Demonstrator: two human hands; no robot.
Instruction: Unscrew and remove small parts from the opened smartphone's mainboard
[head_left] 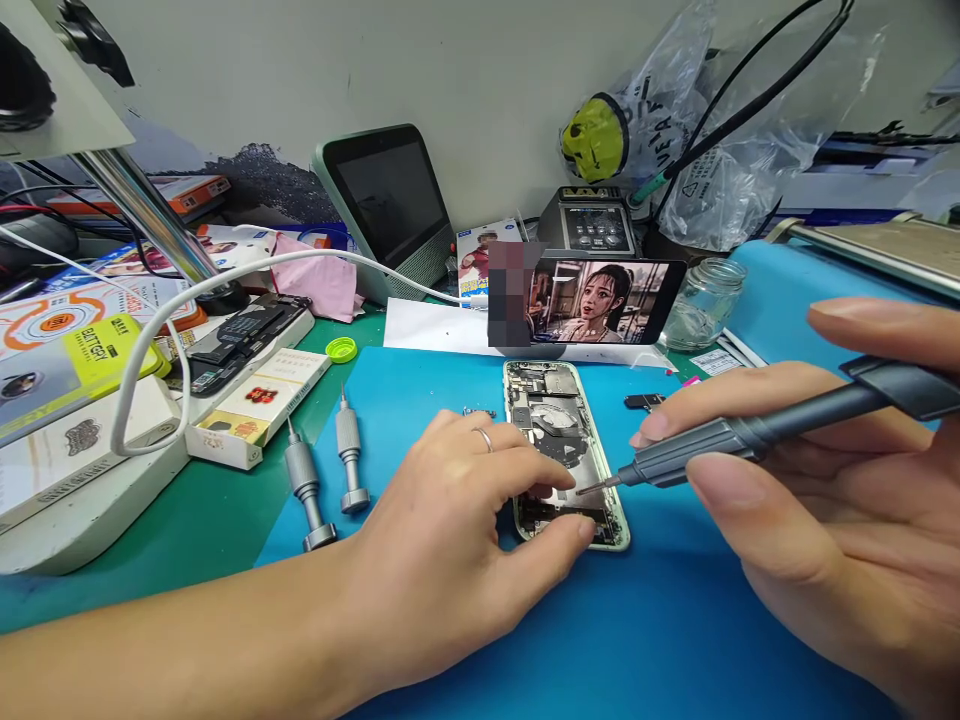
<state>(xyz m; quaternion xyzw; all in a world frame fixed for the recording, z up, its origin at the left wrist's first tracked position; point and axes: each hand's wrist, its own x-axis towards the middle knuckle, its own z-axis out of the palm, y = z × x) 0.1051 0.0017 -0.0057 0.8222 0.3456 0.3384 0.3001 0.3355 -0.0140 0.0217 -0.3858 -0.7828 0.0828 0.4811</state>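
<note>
An opened smartphone point(589, 430) with its inner parts exposed lies on the blue mat point(420, 400). My left hand point(465, 520) reaches over its lower left part. Thumb and forefinger are apart above the phone's lower end, with nothing visible between them; the other fingertips are partly hidden, and I cannot tell how firmly they touch. From the right, my right hand point(817, 520) is closed around a grey precision screwdriver point(690, 450). Its thin tip points left and appears over the phone's silvery area, beside my left forefinger; whether it touches is unclear.
Two more screwdrivers point(349, 450) stand on the mat at left. A phone playing video point(600, 300) is propped behind, before a smart display point(390, 200) and near a glass jar point(705, 300). A white cable point(300, 258) arches across boxes and another opened phone point(240, 345).
</note>
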